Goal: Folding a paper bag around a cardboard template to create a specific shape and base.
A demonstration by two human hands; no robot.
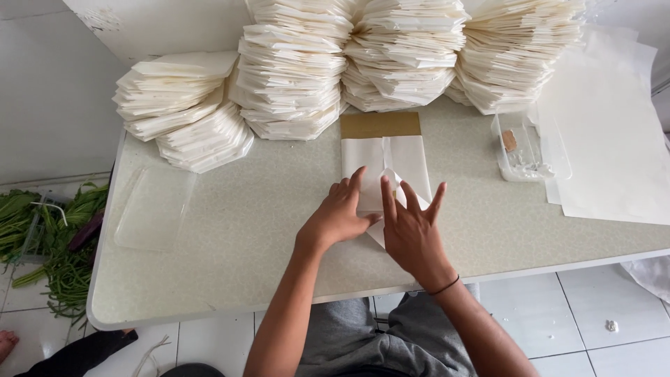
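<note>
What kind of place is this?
Likely a small home or informal packing workspace: tall stacks of folded paper line a plain table, both hands press a paper sheet, and leafy greens lie on the tiled floor.

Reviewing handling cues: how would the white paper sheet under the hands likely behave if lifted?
The paper sheet is probably floppy and light: it looks thin and lies flat, creased, under the left hand and right hand. It would likely slide easily on the smooth table.

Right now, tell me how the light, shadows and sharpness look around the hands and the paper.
Head view: soft, even daylight, no hard glare; the left hand and right hand cast only faint shadows on the folded paper; the paper stacks look bright but keep their edges; hands sharp; table edges bow slightly from the wide lens.
</note>
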